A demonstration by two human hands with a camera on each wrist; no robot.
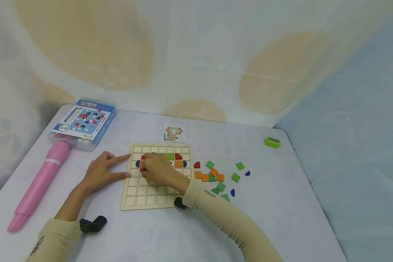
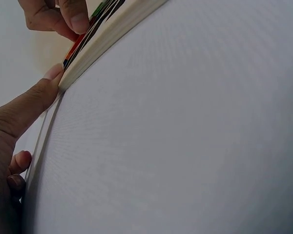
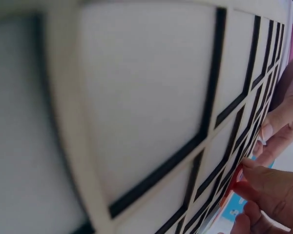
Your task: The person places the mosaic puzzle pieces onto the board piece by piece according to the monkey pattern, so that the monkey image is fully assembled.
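Observation:
A wooden grid board lies on the table with red, green, orange and blue pieces in its upper rows. My right hand is over the board's upper left part. Its thumb and finger pinch a red quarter-circle piece, seen in the right wrist view; the hand hides neighbouring cells. My left hand rests at the board's left edge, thumb and index finger straight and spread, their tips touching the frame. In the left wrist view, the thumb presses against the board's edge.
Loose orange tiles, green tiles, a red quarter circle and blue half circles lie right of the board. Behind it is a pattern card. A boxed set and pink tube lie left; a green block sits far right.

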